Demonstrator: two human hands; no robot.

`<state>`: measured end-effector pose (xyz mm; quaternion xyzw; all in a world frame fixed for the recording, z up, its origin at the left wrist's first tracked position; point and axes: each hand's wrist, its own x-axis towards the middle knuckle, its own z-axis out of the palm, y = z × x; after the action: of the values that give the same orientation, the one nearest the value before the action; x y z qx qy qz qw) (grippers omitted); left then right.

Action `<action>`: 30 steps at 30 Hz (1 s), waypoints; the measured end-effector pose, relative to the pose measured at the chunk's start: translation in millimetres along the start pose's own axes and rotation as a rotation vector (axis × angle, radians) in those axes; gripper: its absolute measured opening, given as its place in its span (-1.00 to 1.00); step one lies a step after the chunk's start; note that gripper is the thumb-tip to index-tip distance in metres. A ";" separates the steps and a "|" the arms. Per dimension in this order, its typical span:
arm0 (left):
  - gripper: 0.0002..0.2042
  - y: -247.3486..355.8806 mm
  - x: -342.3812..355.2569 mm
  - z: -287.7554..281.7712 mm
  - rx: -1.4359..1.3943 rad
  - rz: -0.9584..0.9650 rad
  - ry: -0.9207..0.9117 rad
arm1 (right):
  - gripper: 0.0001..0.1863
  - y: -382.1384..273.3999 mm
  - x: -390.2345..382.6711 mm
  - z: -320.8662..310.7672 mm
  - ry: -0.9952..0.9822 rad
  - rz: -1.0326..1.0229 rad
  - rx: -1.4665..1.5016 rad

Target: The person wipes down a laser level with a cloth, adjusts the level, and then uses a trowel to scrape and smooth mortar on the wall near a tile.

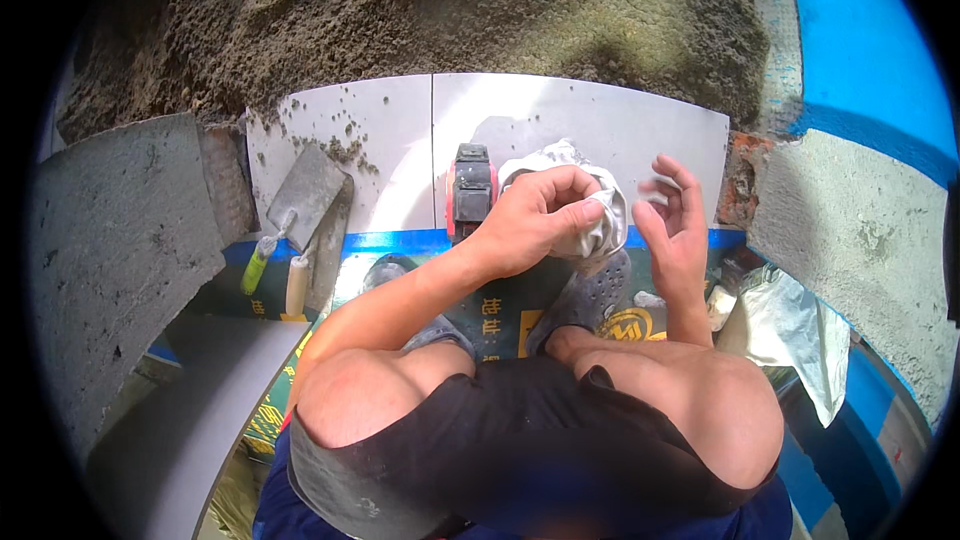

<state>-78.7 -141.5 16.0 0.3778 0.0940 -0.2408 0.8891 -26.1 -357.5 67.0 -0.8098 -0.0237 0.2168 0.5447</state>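
Observation:
My left hand is closed on a crumpled white cloth, thumb pressed against it, above the inner edge of the white tiles. Just right of the cloth, my right hand is open with fingers curved apart and nothing visible in them. A red and black tool stands on the tile left of the cloth, partly behind my left hand. Two trowels lie overlapped at the left of the tiles, handles toward me, near scattered mortar crumbs.
Wet mortar spreads beyond the tiles. Rough grey blocks flank both sides, with blue surface at upper right. My sandalled feet rest on green printed matting. A pale sack lies at right, a board at lower left.

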 end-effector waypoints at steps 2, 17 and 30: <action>-0.73 4.2 -0.4 1.1 -0.054 -0.031 -0.041 | -0.28 -1.2 4.0 0.0 -0.152 -0.322 -0.137; -0.45 24.3 -34.5 -67.1 0.854 0.259 0.662 | -0.71 63.1 15.7 20.6 -0.119 0.042 -0.191; 0.08 -42.1 -52.6 -68.8 0.967 0.204 0.569 | -0.72 79.5 21.2 114.8 -0.151 -0.195 -0.162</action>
<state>-144.3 -98.6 -39.9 0.7990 0.1719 -0.0580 0.5733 -65.9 -283.8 -46.8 -0.8263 -0.1603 0.2205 0.4928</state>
